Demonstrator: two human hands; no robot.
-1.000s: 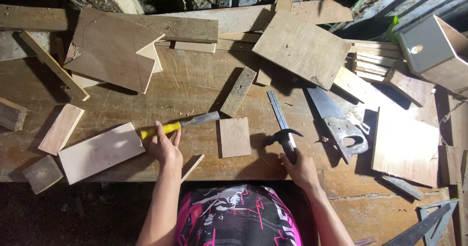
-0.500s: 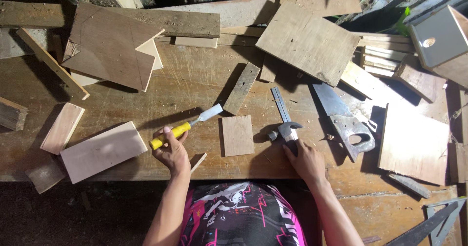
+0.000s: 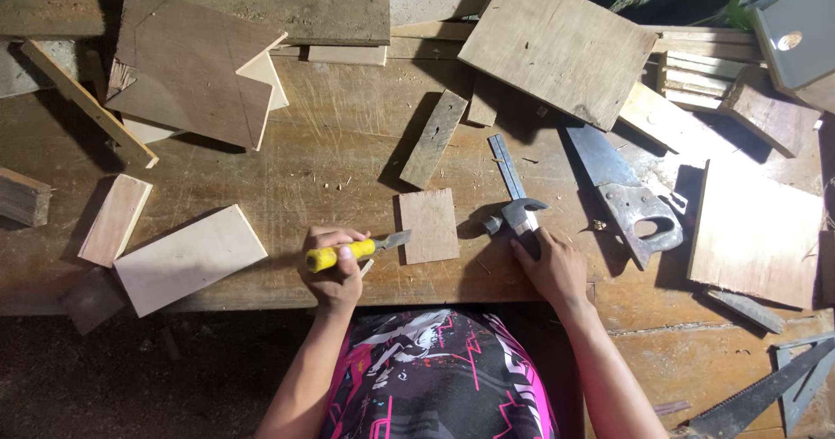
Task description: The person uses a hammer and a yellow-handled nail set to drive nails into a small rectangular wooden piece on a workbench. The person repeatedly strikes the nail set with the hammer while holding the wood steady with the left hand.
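Observation:
My left hand [image 3: 335, 269] grips the yellow handle of a chisel [image 3: 357, 249], its metal blade pointing right toward a small square wood piece [image 3: 429, 225] on the bench. My right hand [image 3: 548, 269] holds the handle of a claw hammer [image 3: 519, 214], whose head rests on the bench just right of that wood piece. A dark metal strip [image 3: 504, 165] lies just beyond the hammer head.
A hand saw [image 3: 622, 194] lies right of the hammer. Plywood boards [image 3: 557, 43], a pale board [image 3: 190, 258], a small dark block [image 3: 434, 138] and several wood scraps litter the worn bench [image 3: 330, 143]. A grey box [image 3: 796, 34] sits far right; another saw [image 3: 757, 395] lies at the lower right.
My left hand closed on the chisel and drew it toward me, blade now at the small wood piece. My right hand stayed on the hammer.

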